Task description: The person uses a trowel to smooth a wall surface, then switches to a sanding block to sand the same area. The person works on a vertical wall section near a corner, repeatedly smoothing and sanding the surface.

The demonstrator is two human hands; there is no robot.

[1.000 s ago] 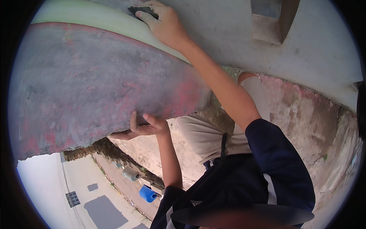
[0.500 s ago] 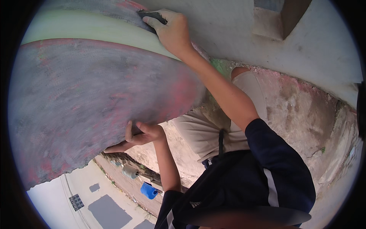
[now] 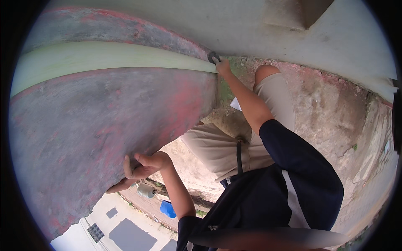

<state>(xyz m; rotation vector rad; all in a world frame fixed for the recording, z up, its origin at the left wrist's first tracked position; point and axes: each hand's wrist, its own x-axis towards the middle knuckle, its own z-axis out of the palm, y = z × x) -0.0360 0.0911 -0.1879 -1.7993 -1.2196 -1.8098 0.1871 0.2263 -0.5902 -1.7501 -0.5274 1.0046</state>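
Note:
A large surface point(image 3: 96, 121), smeared grey over red, spreads across the left side, with a smooth pale green band point(image 3: 117, 55) running along it. My right hand point(image 3: 223, 66) grips a small dark pad point(image 3: 213, 56) at the right end of that band, where the surface meets the pale wall. The pad's exact kind does not show. At the rough lower edge of the grey surface, my left hand point(image 3: 146, 166) rests with its fingers spread and nothing in them.
A pale wall point(image 3: 238, 29) with a jutting block point(image 3: 289, 14) rises along the far side. My bent legs in beige trousers point(image 3: 274, 94) are over stained concrete ground point(image 3: 322, 117). Below my left arm are a blue container point(image 3: 168, 208) and a whitish container point(image 3: 146, 190).
My right hand has slid the dark pad rightward and nearer to me, to the band's right end. My left hand stays at the surface's edge while the view has shifted slightly.

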